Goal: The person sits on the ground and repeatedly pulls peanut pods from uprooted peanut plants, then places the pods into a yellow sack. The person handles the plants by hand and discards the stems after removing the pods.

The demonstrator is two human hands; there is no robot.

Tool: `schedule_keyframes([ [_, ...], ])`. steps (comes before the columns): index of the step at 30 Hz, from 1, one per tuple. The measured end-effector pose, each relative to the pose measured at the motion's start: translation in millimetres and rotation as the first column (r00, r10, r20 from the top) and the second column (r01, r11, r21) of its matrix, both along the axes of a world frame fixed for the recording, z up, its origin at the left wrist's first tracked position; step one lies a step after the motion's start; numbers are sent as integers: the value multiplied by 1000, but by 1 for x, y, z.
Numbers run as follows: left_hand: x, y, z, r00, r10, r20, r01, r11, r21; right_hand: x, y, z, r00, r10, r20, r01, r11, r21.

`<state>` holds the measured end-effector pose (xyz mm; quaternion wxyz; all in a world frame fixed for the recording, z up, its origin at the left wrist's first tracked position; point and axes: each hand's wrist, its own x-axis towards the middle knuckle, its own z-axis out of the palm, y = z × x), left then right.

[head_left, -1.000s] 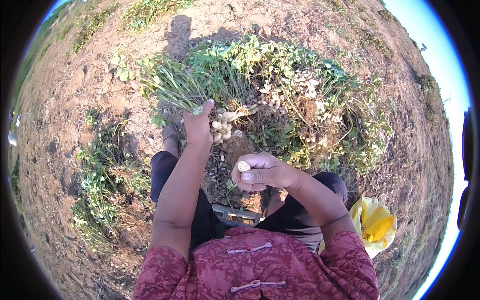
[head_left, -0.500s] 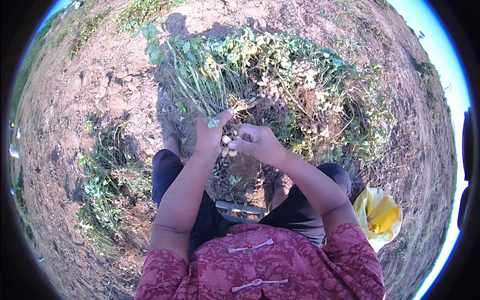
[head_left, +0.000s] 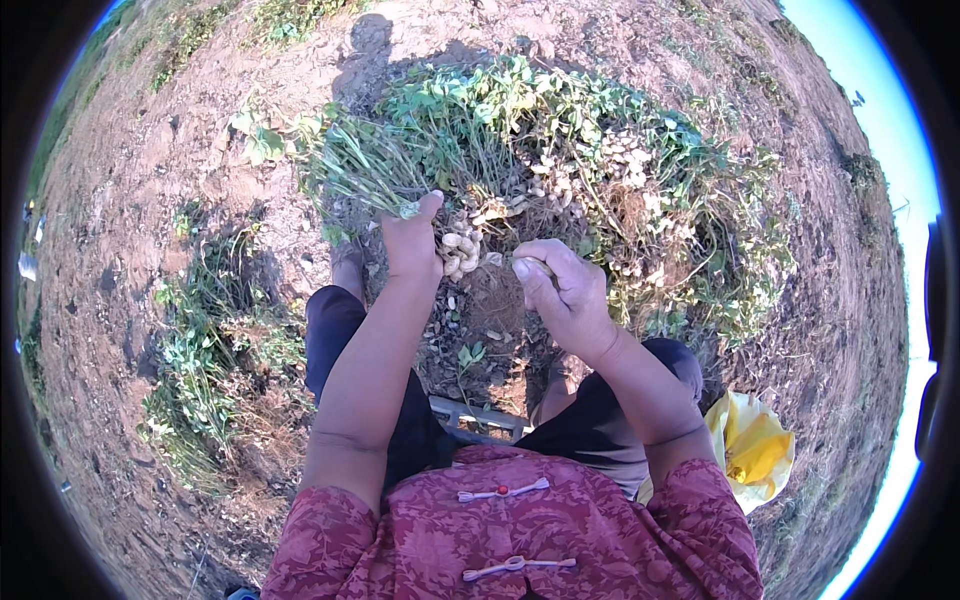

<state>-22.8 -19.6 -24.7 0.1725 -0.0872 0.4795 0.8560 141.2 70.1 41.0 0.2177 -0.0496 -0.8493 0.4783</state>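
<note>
My left hand (head_left: pixel 411 243) is closed round the stems of a bunch of peanut plants (head_left: pixel 360 165), whose leafy tops point away to the upper left. Beside its fingers hangs a cluster of pale peanut pods (head_left: pixel 460 252). My right hand (head_left: pixel 572 298) is apart from that cluster, to its right, with thumb and fingers closed. Something small and tan, seemingly a peanut pod, shows in part between them; the rest is hidden by the fingers. Beyond both hands lies a heap of pulled peanut plants (head_left: pixel 500 105), with many pods (head_left: pixel 625 160) exposed on its right side.
More uprooted plants (head_left: pixel 205 365) lie on the soil at my left. A yellow-lined bag (head_left: pixel 750 455) stands open by my right knee. Under me, between my legs, part of a grey stool-like frame (head_left: pixel 480 418) shows. Loose pods and a small green seedling (head_left: pixel 470 357) are on the ground before me.
My right hand has pulled back from the pod cluster, toward the right and slightly nearer me. The left hand, still gripping the stems, has shifted a little left, and the plant tops lean further left.
</note>
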Motion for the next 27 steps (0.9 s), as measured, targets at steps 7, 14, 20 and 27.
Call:
schedule_keyframes([
  [7, 24, 6, -5, 983, -129, -130, 123, 991, -47, -20, 5, -27, 993, 81, 86, -72, 992, -103],
  [14, 34, 4, 6, 962, -249, -110, 240, 967, -82, -25, 1, -30, 998, -49, 50, 17, 865, 502],
  [20, 20, 7, -20, 879, -114, -464, 27, 982, -189, -29, 1, -22, 928, 100, 360, -88, 995, -51],
  [27, 30, 6, -10, 793, -208, -573, -13, 934, -358, -20, 10, -12, 731, 568, 378, 77, 483, -872],
])
